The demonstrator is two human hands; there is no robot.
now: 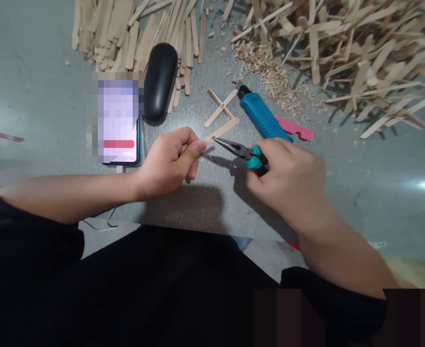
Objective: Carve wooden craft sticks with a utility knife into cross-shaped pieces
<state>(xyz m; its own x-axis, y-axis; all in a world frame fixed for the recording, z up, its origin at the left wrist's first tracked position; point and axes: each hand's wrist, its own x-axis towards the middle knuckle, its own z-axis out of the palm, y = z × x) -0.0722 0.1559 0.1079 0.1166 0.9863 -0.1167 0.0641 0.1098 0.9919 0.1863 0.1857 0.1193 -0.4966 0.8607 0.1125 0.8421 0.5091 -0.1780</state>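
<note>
My left hand (172,161) is closed in a pinch on a flat wooden stick (222,129) that points up and to the right over the grey floor. My right hand (288,176) is wrapped round the teal handles of needle-nose pliers (239,150). The pliers' jaw tips meet the stick just beside my left thumb. Two crossed sticks (221,107) lie on the floor right behind.
A blue utility knife (261,114) and a pink piece (294,129) lie behind my right hand. A phone (120,120) and a black oval case (159,82) sit at left. Stick piles (360,48) and shavings (270,67) fill the back.
</note>
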